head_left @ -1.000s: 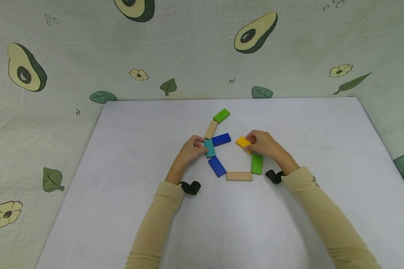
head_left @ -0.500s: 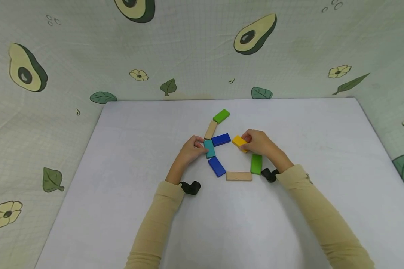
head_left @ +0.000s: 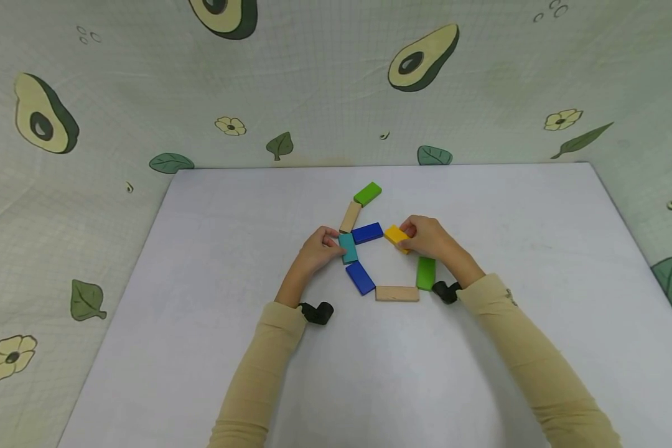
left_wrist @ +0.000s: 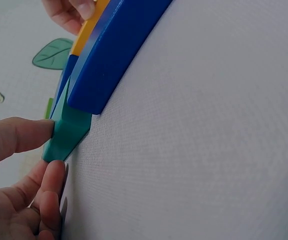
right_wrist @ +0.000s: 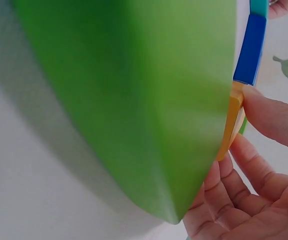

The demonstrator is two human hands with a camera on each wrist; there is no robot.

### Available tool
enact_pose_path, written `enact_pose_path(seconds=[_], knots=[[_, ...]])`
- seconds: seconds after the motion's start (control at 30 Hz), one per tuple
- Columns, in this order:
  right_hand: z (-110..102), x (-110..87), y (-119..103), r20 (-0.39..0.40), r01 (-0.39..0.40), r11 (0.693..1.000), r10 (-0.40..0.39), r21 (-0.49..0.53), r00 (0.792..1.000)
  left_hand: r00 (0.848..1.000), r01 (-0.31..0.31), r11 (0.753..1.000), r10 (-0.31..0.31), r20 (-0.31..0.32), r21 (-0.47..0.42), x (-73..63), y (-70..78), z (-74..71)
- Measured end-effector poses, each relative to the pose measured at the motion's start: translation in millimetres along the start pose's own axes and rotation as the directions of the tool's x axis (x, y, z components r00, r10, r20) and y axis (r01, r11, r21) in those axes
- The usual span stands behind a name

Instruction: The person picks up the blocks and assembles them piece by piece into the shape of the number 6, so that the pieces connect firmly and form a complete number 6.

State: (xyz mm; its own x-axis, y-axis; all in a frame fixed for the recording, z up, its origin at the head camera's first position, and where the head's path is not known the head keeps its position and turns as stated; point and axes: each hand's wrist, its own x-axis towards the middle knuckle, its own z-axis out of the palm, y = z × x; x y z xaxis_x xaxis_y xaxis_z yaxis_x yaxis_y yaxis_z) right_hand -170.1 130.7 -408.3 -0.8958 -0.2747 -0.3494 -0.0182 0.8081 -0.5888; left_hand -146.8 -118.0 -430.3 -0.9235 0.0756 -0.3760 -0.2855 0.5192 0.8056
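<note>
Flat coloured blocks lie in a curved, looping line on the white table. My left hand (head_left: 317, 250) pinches the teal block (head_left: 348, 247) between thumb and fingers at the loop's left side. The yellow block (head_left: 394, 235) is between the thumb and fingers of my right hand (head_left: 431, 238). Its left end meets the upper blue block (head_left: 368, 233), which runs to the teal one. Below the teal block comes the lower blue block (head_left: 360, 278), then a plain wooden block (head_left: 397, 294) and a green block (head_left: 426, 274). A small gap separates the yellow block from that green one.
Another wooden block (head_left: 350, 216) and a second green block (head_left: 368, 194) extend up from the teal block. A black wrist camera (head_left: 445, 292) sits right beside the lower green block. Behind the white table (head_left: 537, 249) hangs an avocado-print cloth (head_left: 336, 81).
My right hand has slid the yellow block left, closing the space between it and the upper blue block. The left hand and the other blocks have stayed in place.
</note>
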Motion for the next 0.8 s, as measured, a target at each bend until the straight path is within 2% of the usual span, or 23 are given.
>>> enact_pose_path(seconds=[0.8], knots=[[1.1, 2.9, -4.7, -0.011, -0.007, 1.000, 0.006, -0.002, 1.000, 1.000, 0.000, 1.000, 0.000, 0.001, 0.011, -0.9, 1.1, 0.2]])
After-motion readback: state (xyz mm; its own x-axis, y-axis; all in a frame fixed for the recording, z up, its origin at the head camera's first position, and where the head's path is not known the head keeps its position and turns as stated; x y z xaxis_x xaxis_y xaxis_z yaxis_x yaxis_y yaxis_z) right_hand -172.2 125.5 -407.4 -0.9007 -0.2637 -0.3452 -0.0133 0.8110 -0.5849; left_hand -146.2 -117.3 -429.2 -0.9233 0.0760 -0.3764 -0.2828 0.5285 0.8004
